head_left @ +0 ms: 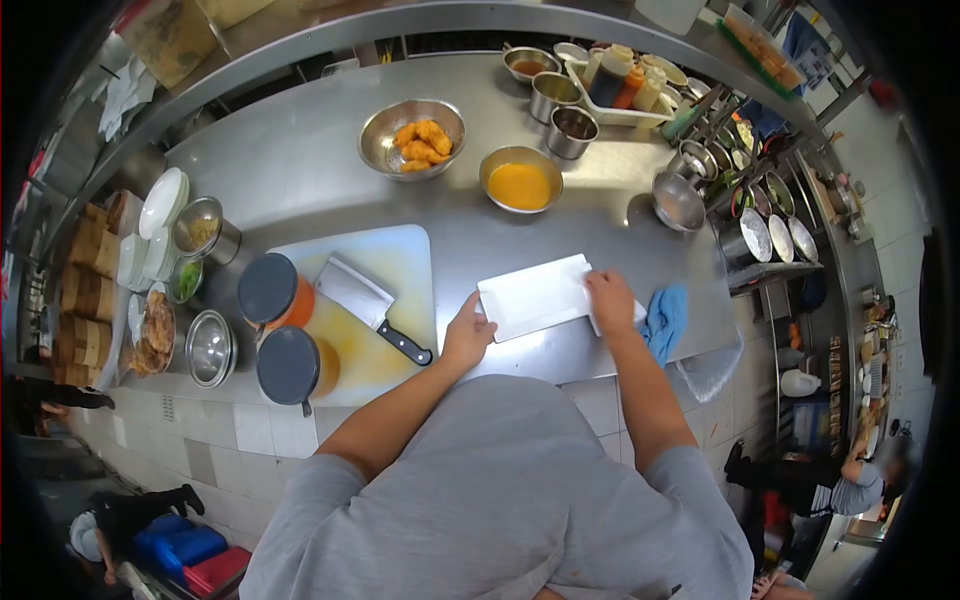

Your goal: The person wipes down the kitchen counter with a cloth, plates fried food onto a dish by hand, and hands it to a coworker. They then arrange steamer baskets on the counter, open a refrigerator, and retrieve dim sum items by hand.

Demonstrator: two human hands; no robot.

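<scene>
- You stand at a steel bench (pixel 300 170) in a working kitchen, with shelves of pots and sauce bottles to your right.
- Your left hand (pixel 468 335) rests on the left edge of the white rectangular plate (pixel 533 297), its grip loose — fingers touching the rim, not closed around it.
- Your right hand (pixel 611 300) lies flat on the plate's right end, grip released, palm down.
- The plate sits on the bench between the white cutting board (pixel 400 262) and a blue cloth (pixel 666 318), just beside your right hand.
- A cleaver (pixel 368 303) lies on the board, near two lidded orange tubs (pixel 272 292).
- Farther back stand a bowl of fried pieces (pixel 412 138) and a bowl of yellow sauce (pixel 520 180) — well apart from your hands.
</scene>
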